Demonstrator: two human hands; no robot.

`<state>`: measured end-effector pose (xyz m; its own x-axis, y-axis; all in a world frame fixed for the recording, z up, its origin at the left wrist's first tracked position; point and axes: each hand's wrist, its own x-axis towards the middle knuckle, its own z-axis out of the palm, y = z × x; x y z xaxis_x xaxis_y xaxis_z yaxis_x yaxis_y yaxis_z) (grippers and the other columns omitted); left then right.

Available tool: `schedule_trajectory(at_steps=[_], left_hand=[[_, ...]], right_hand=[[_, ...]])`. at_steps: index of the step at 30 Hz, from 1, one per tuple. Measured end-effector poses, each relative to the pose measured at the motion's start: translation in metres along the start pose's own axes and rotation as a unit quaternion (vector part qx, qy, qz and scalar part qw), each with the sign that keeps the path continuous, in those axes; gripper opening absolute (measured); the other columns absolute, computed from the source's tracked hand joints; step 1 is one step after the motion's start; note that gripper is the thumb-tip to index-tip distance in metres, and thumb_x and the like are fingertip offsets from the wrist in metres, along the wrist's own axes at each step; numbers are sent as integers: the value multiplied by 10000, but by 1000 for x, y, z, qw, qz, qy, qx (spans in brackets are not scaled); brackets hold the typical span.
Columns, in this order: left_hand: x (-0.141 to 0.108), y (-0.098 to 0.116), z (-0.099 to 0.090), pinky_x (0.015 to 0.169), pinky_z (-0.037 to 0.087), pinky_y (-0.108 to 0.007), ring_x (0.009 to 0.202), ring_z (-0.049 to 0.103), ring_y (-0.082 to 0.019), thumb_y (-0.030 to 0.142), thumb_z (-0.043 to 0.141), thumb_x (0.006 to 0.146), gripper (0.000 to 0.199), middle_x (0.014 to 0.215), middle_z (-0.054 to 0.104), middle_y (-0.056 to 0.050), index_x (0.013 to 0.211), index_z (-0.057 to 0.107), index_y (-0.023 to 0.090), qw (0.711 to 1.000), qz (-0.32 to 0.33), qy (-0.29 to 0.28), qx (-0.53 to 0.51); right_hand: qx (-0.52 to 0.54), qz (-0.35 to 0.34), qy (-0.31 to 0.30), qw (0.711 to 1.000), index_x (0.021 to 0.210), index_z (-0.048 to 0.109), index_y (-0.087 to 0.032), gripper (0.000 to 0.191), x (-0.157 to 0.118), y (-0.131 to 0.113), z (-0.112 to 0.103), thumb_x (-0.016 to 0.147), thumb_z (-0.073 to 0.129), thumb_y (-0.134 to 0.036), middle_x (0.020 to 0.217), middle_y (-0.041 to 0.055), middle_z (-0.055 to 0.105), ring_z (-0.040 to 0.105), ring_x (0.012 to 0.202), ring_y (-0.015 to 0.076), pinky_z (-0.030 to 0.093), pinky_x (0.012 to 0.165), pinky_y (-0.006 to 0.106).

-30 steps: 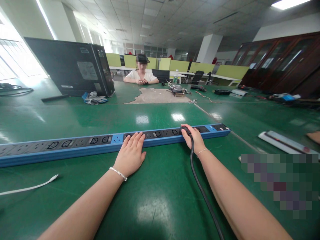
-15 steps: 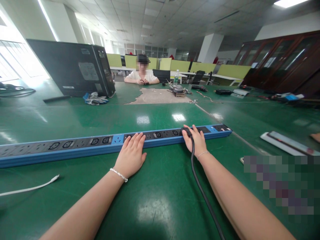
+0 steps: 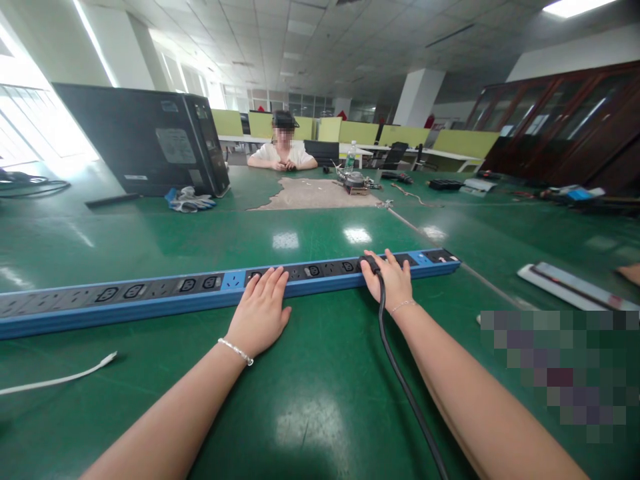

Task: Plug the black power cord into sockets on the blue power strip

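Observation:
A long blue power strip (image 3: 175,308) with black sockets lies across the green table. My left hand (image 3: 263,310) rests on the strip near its middle, fingers stretched flat over the sockets and thumb apart. Farther right, my right hand (image 3: 393,283) grips a black power plug (image 3: 367,265) at one of the sockets. How deep the plug sits in the socket is hidden by the hand. From the plug, a black cord (image 3: 400,380) runs down toward the table's near edge.
A white cable (image 3: 60,382) lies at the left. Behind the strip stand a black computer case (image 3: 145,140) and a pair of work gloves (image 3: 190,200). Across the table sits a person (image 3: 283,153), near a bottle (image 3: 351,157). A white flat object (image 3: 575,287) lies right.
Both hands hold the same places on the strip and plug. Only a slight shift of the whole view shows.

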<state>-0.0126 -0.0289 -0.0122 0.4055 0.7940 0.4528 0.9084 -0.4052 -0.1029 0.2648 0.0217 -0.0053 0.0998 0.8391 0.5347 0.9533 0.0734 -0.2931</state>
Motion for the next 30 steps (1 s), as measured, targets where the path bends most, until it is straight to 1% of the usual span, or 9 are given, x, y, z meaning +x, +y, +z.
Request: schedule_trajectory(at_steps=[3, 5, 8, 12, 14, 17, 19, 26, 30], left_hand=[[0, 0, 0, 1106, 248, -425, 1335, 320, -244, 307, 440, 826, 573, 1432, 390, -123, 1355, 352, 105, 1000, -3, -1, 1], [0, 0, 0, 1102, 256, -430, 1333, 324, -241, 310, 439, 826, 575, 1431, 392, -124, 1357, 346, 112, 1000, -3, -1, -1], [0, 0, 0, 1101, 258, -431, 1333, 325, -240, 312, 441, 825, 578, 1433, 390, -122, 1360, 341, 116, 1000, -2, -1, 0], [0, 1, -1, 1103, 248, -428, 1332, 324, -250, 311, 442, 827, 578, 1435, 383, -127, 1356, 348, 97, 1000, -1, -5, 6], [0, 1, -1, 1104, 244, -429, 1334, 322, -249, 311, 438, 830, 576, 1437, 382, -125, 1357, 347, 97, 1000, 0, -5, 8], [0, 0, 0, 1104, 246, -426, 1336, 319, -246, 311, 440, 829, 577, 1435, 385, -126, 1359, 343, 103, 1000, 3, -2, 7], [0, -1, 1, 1104, 251, -425, 1337, 318, -243, 312, 443, 826, 580, 1434, 386, -125, 1360, 340, 109, 1000, 4, 1, 5], [0, -2, 2, 1108, 247, -428, 1344, 305, -240, 322, 442, 829, 590, 1445, 370, -121, 1367, 324, 110, 1000, 8, -7, 6], [0, -1, 2, 1112, 234, -424, 1345, 302, -241, 324, 434, 836, 586, 1449, 364, -117, 1369, 322, 105, 1000, 6, -10, 12]], right_hand=[[16, 26, -14, 999, 1153, 612, -306, 367, 2, -2, 0, 857, 438, -437, 1183, 44, 627, 441, 1221, 314, 202, 1010, 650], [26, 41, -2, 999, 1136, 620, -316, 352, 2, -3, 1, 850, 452, -434, 1162, 38, 637, 467, 1193, 301, 206, 1012, 643], [35, 48, 33, 998, 1116, 629, -312, 346, -1, -5, 6, 841, 467, -445, 1151, 41, 640, 474, 1183, 286, 198, 1022, 627], [29, 50, 38, 998, 1123, 621, -316, 364, -2, -4, 9, 835, 472, -481, 1161, 37, 638, 472, 1190, 289, 194, 1022, 619], [29, 37, 38, 998, 1123, 623, -289, 357, -1, -3, 9, 842, 469, -448, 1146, 43, 648, 491, 1183, 273, 203, 1036, 581], [57, -11, 45, 997, 1082, 640, -228, 332, 1, -2, 9, 854, 452, -380, 1116, 64, 664, 548, 1130, 222, 256, 1049, 467], [79, -31, 48, 995, 1052, 648, -215, 320, 2, -1, 9, 855, 442, -361, 1114, 70, 665, 570, 1104, 204, 287, 1039, 418], [97, -30, 43, 994, 1010, 660, -239, 308, 3, 0, 5, 846, 433, -368, 1080, 45, 680, 600, 1049, 206, 360, 987, 368], [86, -1, 39, 995, 1010, 673, -225, 321, 5, -2, 2, 825, 460, -378, 1013, 57, 698, 627, 969, 220, 426, 906, 324]])
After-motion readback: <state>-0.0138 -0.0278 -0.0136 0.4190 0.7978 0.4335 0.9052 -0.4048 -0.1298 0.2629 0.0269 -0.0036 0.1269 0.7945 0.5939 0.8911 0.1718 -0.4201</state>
